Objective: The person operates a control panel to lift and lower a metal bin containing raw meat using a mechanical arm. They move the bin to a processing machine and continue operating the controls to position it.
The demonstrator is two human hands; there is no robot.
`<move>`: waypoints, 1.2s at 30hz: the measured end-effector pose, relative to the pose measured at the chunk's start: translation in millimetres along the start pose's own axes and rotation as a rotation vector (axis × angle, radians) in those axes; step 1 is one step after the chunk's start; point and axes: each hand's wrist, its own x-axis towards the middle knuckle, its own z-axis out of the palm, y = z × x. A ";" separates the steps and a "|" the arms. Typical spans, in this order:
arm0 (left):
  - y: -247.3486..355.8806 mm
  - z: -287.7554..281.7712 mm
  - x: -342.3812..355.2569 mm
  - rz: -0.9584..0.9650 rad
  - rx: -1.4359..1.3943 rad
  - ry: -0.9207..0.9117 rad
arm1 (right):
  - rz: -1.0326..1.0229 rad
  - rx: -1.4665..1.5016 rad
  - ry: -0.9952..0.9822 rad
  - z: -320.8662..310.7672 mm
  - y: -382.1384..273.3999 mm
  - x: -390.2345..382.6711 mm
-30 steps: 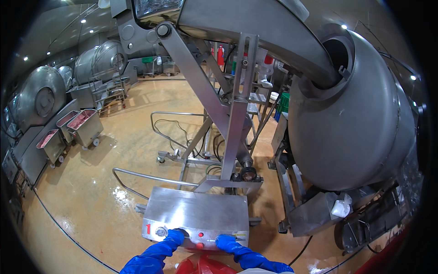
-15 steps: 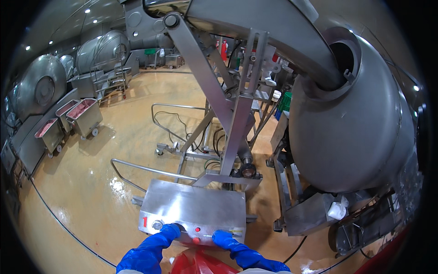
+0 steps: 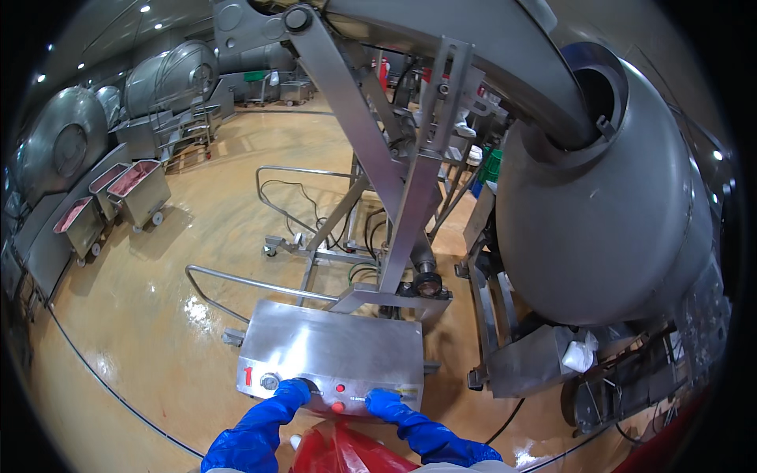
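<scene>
- The metal control box (image 3: pixel 331 343) stands near, just left of the middle of the scene, its sloping top bare and bright with reflected light.
- The left hand (image 3: pixel 295 389), gloved in blue, is at the box's front panel, just right of a round dial (image 3: pixel 270 381); whether its fingers are open or closed cannot be told.
- The right hand (image 3: pixel 382 403), also in a blue glove, is at the right part of the same panel; its finger state cannot be told either.
- Between the hands sit an upper red button (image 3: pixel 341 388) and a lower red button (image 3: pixel 337 407), one above the other.
- Beyond the box rises a steel lifting frame (image 3: pixel 410 213); above it a broad metal chute (image 3: pixel 473 51) slants right, its end inside the mouth of a large grey drum (image 3: pixel 599 221).
- On the far left, wheeled carts (image 3: pixel 146 197) with pink contents stand on the tan floor (image 3: pixel 213 213).
- A white bag (image 3: pixel 579 355) lies below the drum.
</scene>
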 end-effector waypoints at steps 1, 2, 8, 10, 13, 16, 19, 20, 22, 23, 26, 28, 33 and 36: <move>0.9 -2.8 -1.6 0.004 -0.009 0.001 | 0.016 0.030 -0.017 -3.7 -2.7 -1.8; 4.1 -4.0 -3.6 -0.001 0.026 0.019 | 0.034 0.060 -0.033 -6.7 -5.2 -4.6; -16.9 25.8 21.6 0.036 0.063 0.078 | 0.011 -0.039 0.000 3.7 -2.6 9.2; -12.2 23.0 22.0 0.048 0.067 0.071 | 0.027 -0.034 -0.015 6.6 1.7 10.6; -10.2 21.1 19.9 0.057 0.072 0.075 | 0.028 -0.020 -0.036 6.4 3.1 9.5; -5.7 14.7 12.1 0.067 0.059 0.081 | 0.024 -0.021 -0.028 6.8 4.2 8.0; -0.1 9.1 5.6 0.040 0.068 0.062 | 0.027 -0.023 -0.024 6.0 3.7 8.0; -1.3 9.7 6.7 0.042 0.076 0.054 | 0.029 -0.021 -0.026 5.6 2.9 7.8; -2.7 10.7 9.1 0.066 0.066 0.049 | 0.031 -0.004 -0.006 4.7 2.4 5.2; -3.7 11.3 10.2 0.087 0.051 0.052 | 0.033 0.005 0.004 4.1 2.2 4.4; -17.3 26.2 21.1 0.060 0.030 0.078 | 0.002 -0.008 -0.009 1.9 -0.9 6.1; -15.5 26.1 22.2 0.036 0.032 0.079 | 0.009 -0.018 -0.020 1.1 -0.9 6.4; -0.2 5.4 5.9 0.043 0.085 0.038 | 0.017 -0.011 -0.029 3.4 2.4 6.1; 5.8 -3.5 -4.2 0.084 0.071 0.046 | 0.004 -0.006 0.001 7.7 5.5 4.5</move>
